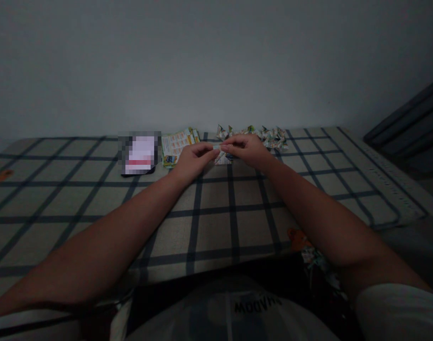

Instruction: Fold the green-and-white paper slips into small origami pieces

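Between my two hands is a small piece of printed paper point(223, 158), folded at least in part. My left hand point(196, 158) pinches its left side between thumb and fingers. On the other side, the thumb and fingertips of my right hand point(247, 147) close on the paper near its top edge. Just left of my left hand lies a stack of printed paper sheets point(180, 143), green, white and yellow. Behind my right hand sits a pile of folded paper pieces point(273, 136) with pointed corners.
A checked cloth point(216, 227) covers the table. At the back left lies a phone point(141, 154) with a blurred screen. A pale wall point(216, 61) rises behind the table. More folded paper pieces point(317, 260) lie low beside my right forearm.
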